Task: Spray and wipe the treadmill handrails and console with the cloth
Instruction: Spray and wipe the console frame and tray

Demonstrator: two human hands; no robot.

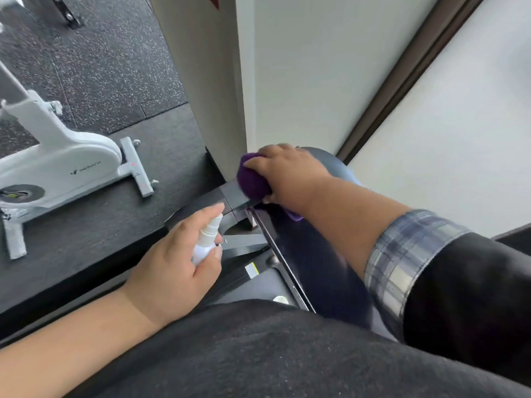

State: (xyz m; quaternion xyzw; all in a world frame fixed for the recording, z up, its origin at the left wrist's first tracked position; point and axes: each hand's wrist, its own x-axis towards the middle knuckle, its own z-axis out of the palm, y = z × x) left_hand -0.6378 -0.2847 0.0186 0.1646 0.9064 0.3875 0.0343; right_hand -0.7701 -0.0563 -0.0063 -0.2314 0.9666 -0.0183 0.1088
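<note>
In the head view, a purple cloth (253,179) is bunched under the right hand (290,173) and pressed onto the dark handrail (232,196) of the treadmill, close to a white wall corner. The right grip is curled over the cloth, with the fingers wrapped round its far edge. A small white spray bottle (205,239) is held by the left hand (172,268); that grip is closed round the bottle body, with the forefinger laid over the nozzle, which is pointed toward the rail just beside the cloth.

The step in hand is judged to be the wiping of the handrail. It would be done well if the cloth were kept flat against the bar and drawn along its whole length, top and sides, and if any spray were aimed at the rail, not at the wall. The console cannot be made out with certainty.

On the white exercise bike (66,162) at the left, a logo and the word "BIERACH" appear to be printed; the letters are small. A yellow sticker (252,270) on the treadmill frame is too blurred to be read.
</note>
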